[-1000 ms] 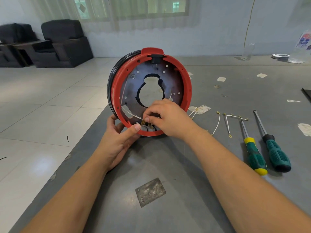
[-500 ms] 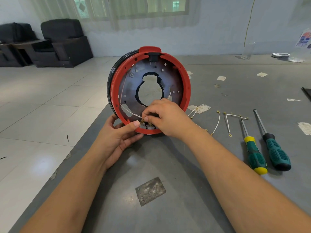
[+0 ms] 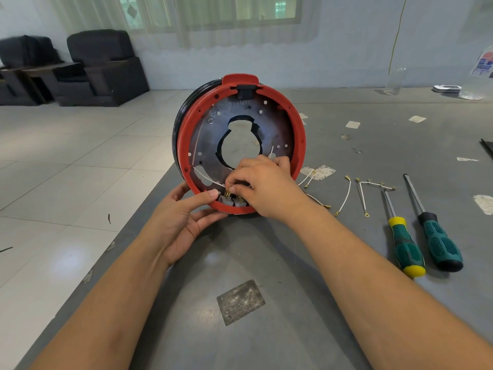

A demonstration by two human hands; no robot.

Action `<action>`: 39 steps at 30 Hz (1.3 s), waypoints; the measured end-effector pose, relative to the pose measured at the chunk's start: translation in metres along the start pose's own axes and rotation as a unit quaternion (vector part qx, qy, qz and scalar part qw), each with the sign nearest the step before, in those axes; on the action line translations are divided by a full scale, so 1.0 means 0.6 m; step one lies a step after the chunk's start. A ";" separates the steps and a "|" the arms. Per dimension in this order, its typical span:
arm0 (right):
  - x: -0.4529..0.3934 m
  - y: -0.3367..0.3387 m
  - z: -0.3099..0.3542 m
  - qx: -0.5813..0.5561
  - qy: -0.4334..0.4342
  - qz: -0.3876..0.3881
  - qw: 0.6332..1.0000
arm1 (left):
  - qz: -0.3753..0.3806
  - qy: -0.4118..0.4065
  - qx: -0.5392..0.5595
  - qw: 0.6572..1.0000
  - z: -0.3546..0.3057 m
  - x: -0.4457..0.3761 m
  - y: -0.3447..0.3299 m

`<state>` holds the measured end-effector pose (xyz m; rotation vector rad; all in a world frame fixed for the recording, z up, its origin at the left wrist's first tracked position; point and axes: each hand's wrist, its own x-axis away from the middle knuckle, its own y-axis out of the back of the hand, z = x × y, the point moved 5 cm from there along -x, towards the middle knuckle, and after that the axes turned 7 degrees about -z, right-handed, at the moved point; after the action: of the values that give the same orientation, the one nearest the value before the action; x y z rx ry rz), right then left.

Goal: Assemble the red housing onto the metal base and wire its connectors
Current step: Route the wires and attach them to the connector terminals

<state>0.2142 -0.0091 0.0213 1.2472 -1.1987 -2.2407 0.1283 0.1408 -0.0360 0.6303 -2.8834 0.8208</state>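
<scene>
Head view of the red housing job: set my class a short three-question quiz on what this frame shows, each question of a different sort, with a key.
1. True or false: the red housing lies flat on the grey table.
2. Which of the hands steadies the housing's lower rim? A. left hand B. right hand C. neither
3. Fill in: beside the loose white wires lie ___ green-handled screwdrivers.

Key:
1. False; it stands on edge, its open side toward the camera.
2. A; the right hand's fingers pinch at the brass connectors on the lower rim.
3. Two.
</scene>
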 end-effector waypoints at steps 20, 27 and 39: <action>0.002 -0.006 0.001 0.015 0.003 0.002 1.000 | -0.007 0.002 0.015 1.000 0.005 0.006 -0.005; 0.000 0.003 -0.003 0.015 0.006 0.028 0.999 | -0.009 0.004 0.016 1.000 0.007 0.004 -0.006; -0.006 0.030 -0.033 0.017 -0.034 0.075 0.996 | -0.017 0.001 0.005 1.000 0.012 -0.003 -0.003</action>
<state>0.2301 -0.0283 0.0322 1.0633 -1.3158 -2.1782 0.1307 0.1364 -0.0416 0.6772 -2.8602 0.8316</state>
